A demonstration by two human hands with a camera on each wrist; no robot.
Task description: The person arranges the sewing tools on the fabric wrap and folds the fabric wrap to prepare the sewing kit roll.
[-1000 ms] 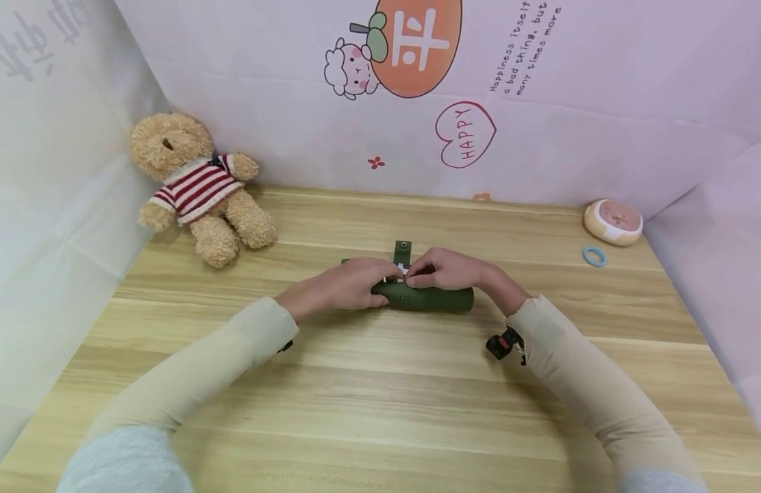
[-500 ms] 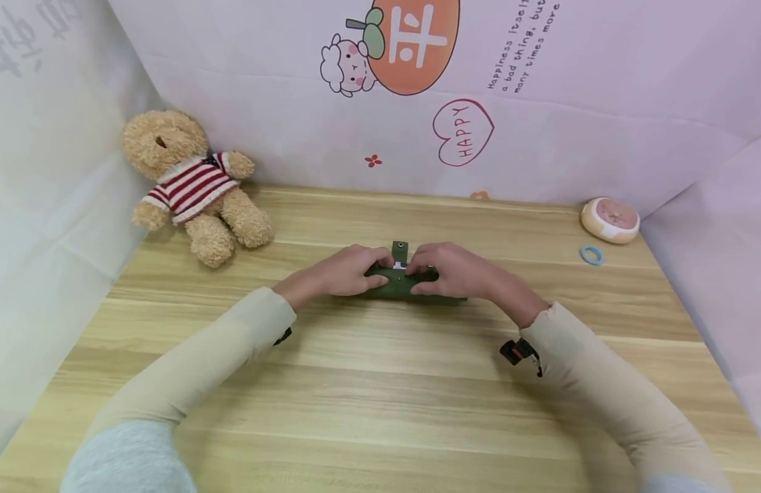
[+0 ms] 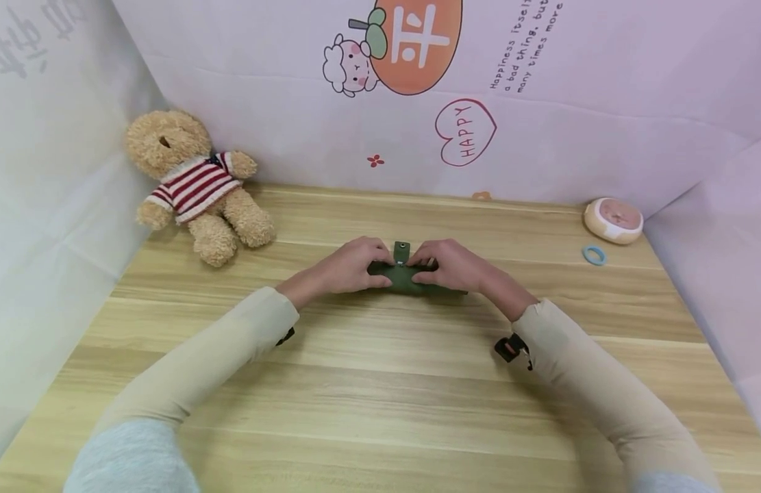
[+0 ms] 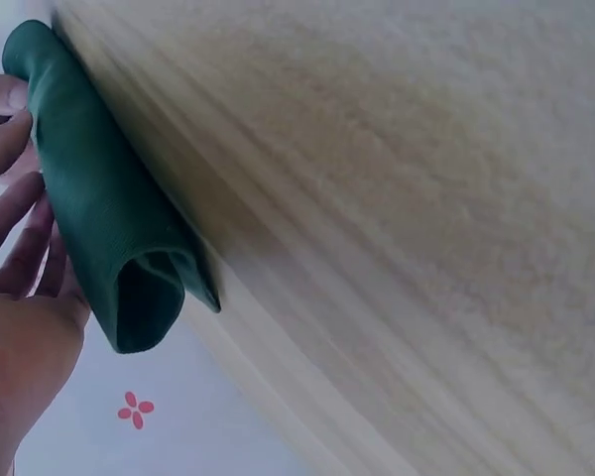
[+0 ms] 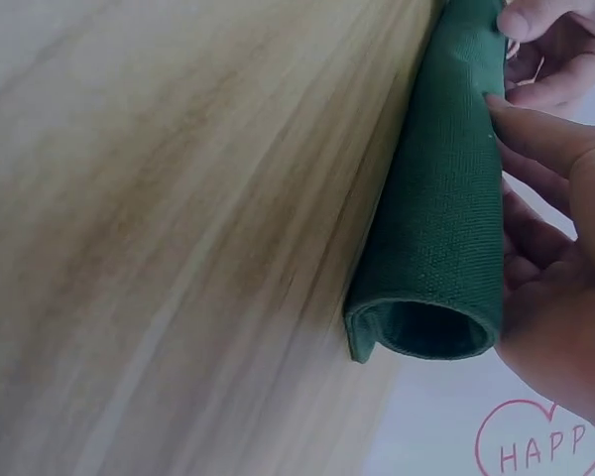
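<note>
In the head view a dark green rolled-up pouch [image 3: 406, 283] lies crosswise on the table, its snap strap [image 3: 402, 250] pointing away at the middle. My left hand [image 3: 349, 267] grips the roll just left of the strap, thumb on the near side and fingers over the far side. On the other side of the strap, my right hand [image 3: 454, 266] holds it the same way. A small whitish bit shows at the strap's base. Hollow open ends of the roll [image 4: 104, 188] appear in both wrist views, with a loose edge along the table. What is inside cannot be seen.
A teddy bear [image 3: 198, 185] in a striped shirt leans at the back left. At the back right sit a round cream-and-pink object [image 3: 614, 220] and a light blue ring [image 3: 594, 255]. A printed white cloth [image 3: 281, 103] stands behind the wooden table [image 3: 355, 397].
Both hands have shifted slightly away from me and now grip the roll symmetrically beside the strap. The roll has turned, so the stud on its near face no longer shows.
</note>
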